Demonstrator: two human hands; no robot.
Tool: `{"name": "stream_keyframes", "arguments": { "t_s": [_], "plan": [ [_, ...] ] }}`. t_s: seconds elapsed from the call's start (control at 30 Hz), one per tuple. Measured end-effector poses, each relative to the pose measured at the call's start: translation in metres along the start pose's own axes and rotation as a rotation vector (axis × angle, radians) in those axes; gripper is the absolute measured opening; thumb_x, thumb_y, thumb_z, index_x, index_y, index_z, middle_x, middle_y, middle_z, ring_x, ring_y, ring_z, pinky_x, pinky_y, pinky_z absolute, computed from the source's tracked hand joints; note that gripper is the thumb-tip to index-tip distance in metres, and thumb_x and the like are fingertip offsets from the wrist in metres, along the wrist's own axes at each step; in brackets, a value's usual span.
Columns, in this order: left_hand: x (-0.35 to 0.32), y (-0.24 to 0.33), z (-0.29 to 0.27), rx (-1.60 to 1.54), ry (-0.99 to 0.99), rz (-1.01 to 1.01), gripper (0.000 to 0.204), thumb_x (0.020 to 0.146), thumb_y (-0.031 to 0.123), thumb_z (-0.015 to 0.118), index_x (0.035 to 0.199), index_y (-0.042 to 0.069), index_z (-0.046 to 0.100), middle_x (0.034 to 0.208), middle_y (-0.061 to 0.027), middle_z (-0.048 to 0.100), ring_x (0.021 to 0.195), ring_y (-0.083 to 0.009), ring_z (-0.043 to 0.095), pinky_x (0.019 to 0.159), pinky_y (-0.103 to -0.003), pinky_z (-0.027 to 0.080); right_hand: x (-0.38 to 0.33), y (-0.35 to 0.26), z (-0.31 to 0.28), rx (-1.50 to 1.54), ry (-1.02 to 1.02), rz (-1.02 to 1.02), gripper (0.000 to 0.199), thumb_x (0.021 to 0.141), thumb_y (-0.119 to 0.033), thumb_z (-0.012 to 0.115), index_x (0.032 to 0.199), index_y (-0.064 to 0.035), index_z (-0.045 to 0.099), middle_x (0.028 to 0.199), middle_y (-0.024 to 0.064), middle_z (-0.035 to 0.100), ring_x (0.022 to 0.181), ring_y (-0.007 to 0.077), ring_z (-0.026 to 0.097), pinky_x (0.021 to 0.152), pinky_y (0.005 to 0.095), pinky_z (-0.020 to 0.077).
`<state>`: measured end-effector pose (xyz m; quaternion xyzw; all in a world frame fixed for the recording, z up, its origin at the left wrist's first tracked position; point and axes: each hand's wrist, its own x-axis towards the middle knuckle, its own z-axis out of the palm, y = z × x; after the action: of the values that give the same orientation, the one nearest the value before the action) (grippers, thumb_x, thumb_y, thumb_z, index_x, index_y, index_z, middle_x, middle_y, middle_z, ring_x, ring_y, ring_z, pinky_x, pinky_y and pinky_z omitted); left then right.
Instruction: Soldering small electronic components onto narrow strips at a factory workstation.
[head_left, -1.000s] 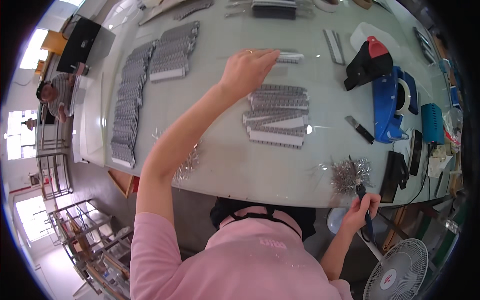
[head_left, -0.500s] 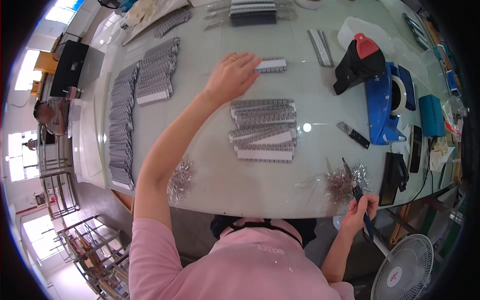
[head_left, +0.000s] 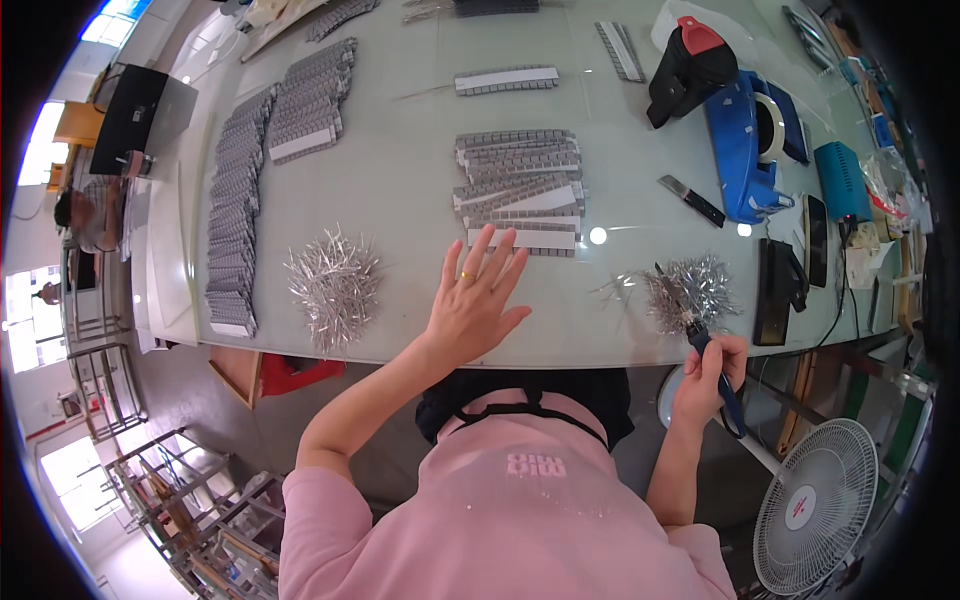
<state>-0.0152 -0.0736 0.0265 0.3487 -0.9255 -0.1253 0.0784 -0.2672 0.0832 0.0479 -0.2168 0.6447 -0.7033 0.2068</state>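
Observation:
My left hand (head_left: 476, 308) is spread with its palm down over the near part of the table, a ring on one finger. Its fingertips reach the near edge of a stack of grey segmented strips with white faces (head_left: 516, 192); I cannot tell whether they touch. My right hand (head_left: 714, 375) grips a hand tool (head_left: 701, 338) with dark blue handles and a slim pointed metal end. The tool's tip lies over a tangle of silvery wire bits (head_left: 706, 290). Another wire heap (head_left: 334, 290) sits to the left. Beyond the stack lies a single grey-and-white strip (head_left: 507, 80).
Long rows of overlapping grey strips (head_left: 235, 210) line the left side. On the right are a craft knife (head_left: 692, 201), a blue tape dispenser (head_left: 738, 150), a black cup with a red lid (head_left: 692, 72) and a phone (head_left: 816, 240). A fan (head_left: 815, 505) stands below the table edge.
My left hand has come back from the single far strip toward me, to the near side of the stack. The whole view has shifted, with the table higher in the picture. My right hand keeps its tool.

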Motion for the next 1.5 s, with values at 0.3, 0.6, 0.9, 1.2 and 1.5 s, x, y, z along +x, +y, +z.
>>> {"name": "stream_keyframes", "arguments": {
  "t_s": [0.3, 0.6, 0.9, 1.2, 1.5],
  "plan": [
    [-0.062, 0.032, 0.001, -0.031, -0.055, -0.017, 0.065, 0.083, 0.032, 0.066, 0.139, 0.008, 0.043, 0.15, -0.0121, 0.032, 0.142, -0.0331, 0.021, 0.111, -0.055, 0.013, -0.021, -0.006, -0.006, -0.108, -0.088, 0.066, 0.01, 0.085, -0.002, 0.06, 0.082, -0.0041, 0.051, 0.068, 0.0012, 0.052, 0.051, 0.007, 0.048, 0.049, 0.0199, 0.0384],
    [-0.046, 0.036, 0.013, 0.012, 0.006, 0.031, 0.063, 0.082, 0.034, 0.066, 0.138, 0.013, 0.044, 0.147, -0.0109, 0.036, 0.138, -0.0302, 0.029, 0.109, -0.054, 0.023, -0.026, 0.0, 0.004, -0.422, -0.348, -0.098, 0.016, 0.082, -0.005, 0.07, 0.082, 0.0, 0.055, 0.065, 0.0011, 0.059, 0.058, 0.0029, 0.052, 0.054, 0.0186, 0.0415],
    [-0.045, 0.032, 0.011, -0.056, -0.044, -0.006, 0.064, 0.082, 0.032, 0.066, 0.139, 0.015, 0.044, 0.148, -0.0128, 0.032, 0.138, -0.0313, 0.028, 0.11, -0.054, 0.019, -0.025, 0.008, 0.007, -0.38, -0.362, -0.075, 0.016, 0.083, -0.006, 0.07, 0.081, -0.0002, 0.054, 0.064, 0.0008, 0.059, 0.057, 0.0023, 0.05, 0.052, 0.0182, 0.0406],
    [-0.034, 0.037, 0.015, -0.056, -0.011, 0.044, 0.063, 0.081, 0.034, 0.067, 0.138, 0.017, 0.046, 0.148, -0.0121, 0.033, 0.134, -0.0308, 0.032, 0.109, -0.055, 0.02, -0.027, 0.005, 0.011, -0.404, -0.341, 0.008, 0.017, 0.083, -0.006, 0.069, 0.081, -0.0006, 0.054, 0.064, 0.0008, 0.059, 0.057, 0.0023, 0.05, 0.053, 0.0178, 0.04],
    [-0.031, 0.037, 0.015, -0.044, -0.011, 0.061, 0.063, 0.081, 0.035, 0.067, 0.138, 0.018, 0.047, 0.147, -0.0122, 0.034, 0.134, -0.0307, 0.031, 0.109, -0.055, 0.02, -0.025, 0.001, 0.011, -0.419, -0.356, -0.062, 0.017, 0.083, -0.007, 0.069, 0.08, -0.0004, 0.054, 0.063, 0.0008, 0.058, 0.056, 0.0027, 0.05, 0.052, 0.0184, 0.0401]
  ]
}}
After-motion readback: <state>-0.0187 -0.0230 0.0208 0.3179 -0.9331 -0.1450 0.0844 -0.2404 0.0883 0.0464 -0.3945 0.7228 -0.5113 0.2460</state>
